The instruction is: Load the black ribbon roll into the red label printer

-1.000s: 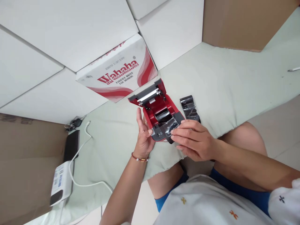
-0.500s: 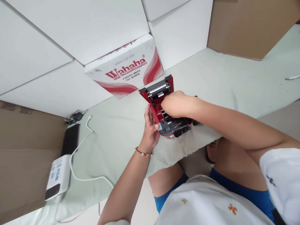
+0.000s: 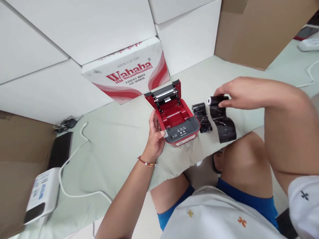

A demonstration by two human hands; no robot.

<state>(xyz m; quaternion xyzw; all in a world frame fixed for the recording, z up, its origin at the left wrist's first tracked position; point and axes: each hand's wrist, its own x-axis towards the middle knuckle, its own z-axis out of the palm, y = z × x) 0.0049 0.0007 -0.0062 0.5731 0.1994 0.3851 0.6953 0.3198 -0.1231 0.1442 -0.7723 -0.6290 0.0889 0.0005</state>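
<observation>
A small red printer (image 3: pixel 174 116) stands on the pale green cloth with its lid tipped back and its red bay bare. My left hand (image 3: pixel 155 135) grips the printer's left side, thumb on the grey front panel. My right hand (image 3: pixel 236 94) pinches a black ribbon roll (image 3: pixel 219 100) to the right of the printer; the roll's unwound black strip (image 3: pixel 224 124) lies on the cloth below it. A second black strip (image 3: pixel 201 116) lies between the printer and that roll.
A white and red Wahaha carton (image 3: pixel 127 74) stands behind the printer among white boxes. A brown cardboard box (image 3: pixel 254 30) is at the back right. At the left lie a white device (image 3: pixel 41 196) with its cable, a black phone (image 3: pixel 59 151) and keys (image 3: pixel 64 124).
My right hand reached into the printer's bay, lifted out the black ribbon roll and carried it to the cloth on the right. My left hand stayed on the printer.
</observation>
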